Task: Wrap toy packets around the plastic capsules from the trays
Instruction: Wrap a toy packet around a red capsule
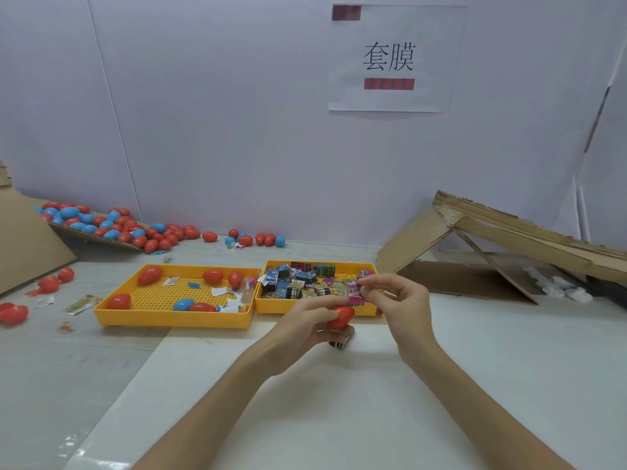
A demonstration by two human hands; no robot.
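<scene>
My left hand (pixel 307 325) grips a red egg-shaped capsule (pixel 342 317) just in front of the right yellow tray (pixel 271 307). My right hand (pixel 397 300) pinches a pink toy packet (pixel 354 295) right above the capsule, touching its top. The right tray holds several folded packets (pixel 302 281). The left yellow tray (pixel 169 318) carries several red capsules, one blue capsule (pixel 183 304) and paper scraps. A dark packet (pixel 342 340) lies on the table under my left hand, partly hidden.
A pile of red and blue capsules (pixel 112 225) spills off a cardboard sheet at the back left. Loose capsules (pixel 51 283) and scraps lie at the left edge. A folded cardboard ramp (pixel 492 239) stands at the right. A white wall with a paper sign (pixel 390 59) is behind.
</scene>
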